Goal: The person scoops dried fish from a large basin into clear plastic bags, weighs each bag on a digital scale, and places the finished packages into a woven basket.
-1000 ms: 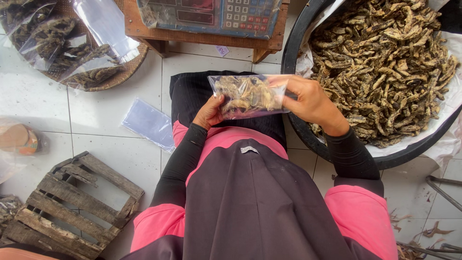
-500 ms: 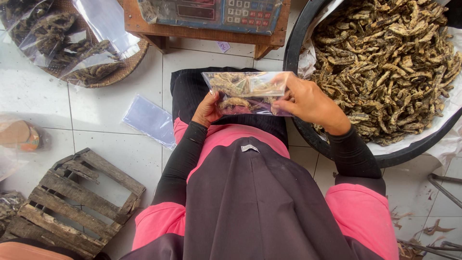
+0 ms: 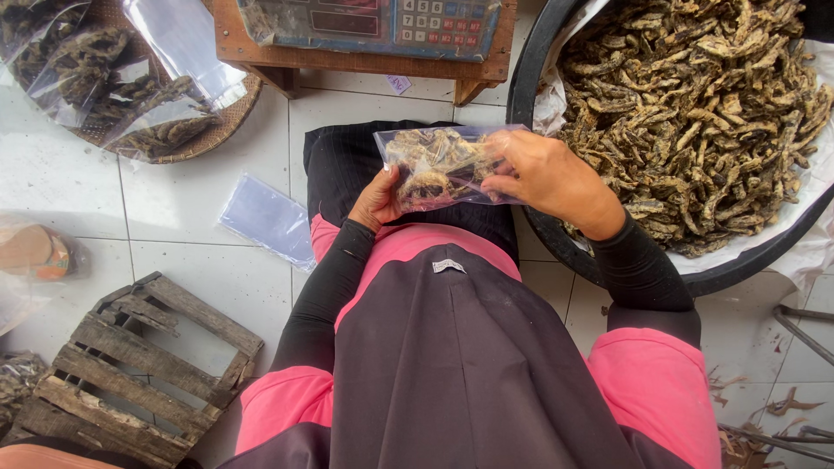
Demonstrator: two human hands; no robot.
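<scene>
A clear bag of dried fish [image 3: 439, 165] is grasped at its ends by the left hand [image 3: 375, 200] and right hand [image 3: 543, 174], beside the black basin [image 3: 530, 78].

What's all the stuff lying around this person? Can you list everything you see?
Small clear bag of dried fish: one, brown contents, held over the lap.
Big basin: one, black, white liner, heaped with brown dried fish, at right.
Weighing scale: one, grey-blue with keypad, on a wooden stand, top centre.
Woven tray: one, brown, top left, bearing filled clear bags.
Empty clear bag: one, flat on the white tiled floor.
Wooden slat pallet: one, grey, bottom left.
Left hand: grips the small bag's left end.
Right hand: fingers pinch the bag's right end.
</scene>
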